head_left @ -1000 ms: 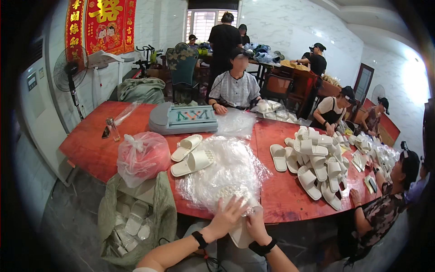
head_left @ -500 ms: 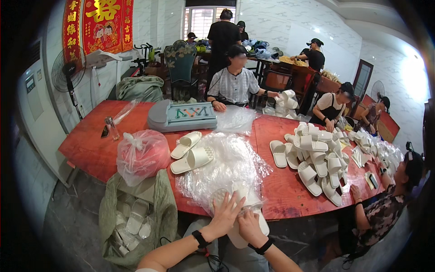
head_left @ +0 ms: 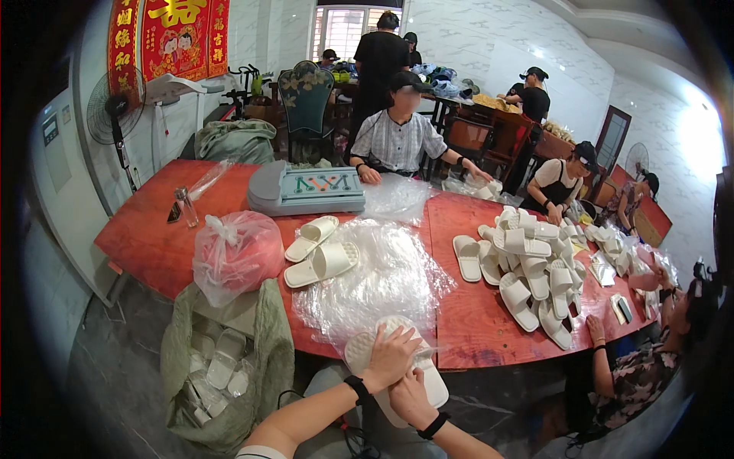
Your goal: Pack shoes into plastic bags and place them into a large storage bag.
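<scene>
L hand (head_left: 391, 353) lies flat, fingers spread, palm pressed down on top of a pair of white slippers (head_left: 365, 346) at the near table edge; not clenched, more pressing than gripping. R hand (head_left: 409, 394) sits just below and right of L hand, curled round the lower part of the same pair, whose heel end (head_left: 437, 386) sticks out to its right past the red table (head_left: 474, 321). Both wrists w/ black bands.

Just above the hands: heap of clear plastic bags (head_left: 378, 275), touching the slippers, some film draped over them. Up and left of L hand, two loose white slippers (head_left: 319, 251) side by side. Further left, tied pinkish bag (head_left: 237, 252) on the table; below it, left of the forearms, open green sack (head_left: 222, 359) w/ packed slippers inside. Well above: grey machine (head_left: 306, 190), a person in a striped shirt (head_left: 397, 141) seated behind it.

Right of the hands, apart from them: big pile of white slippers (head_left: 531, 264). Further right, another person's arm (head_left: 612, 367) resting by the table edge.
</scene>
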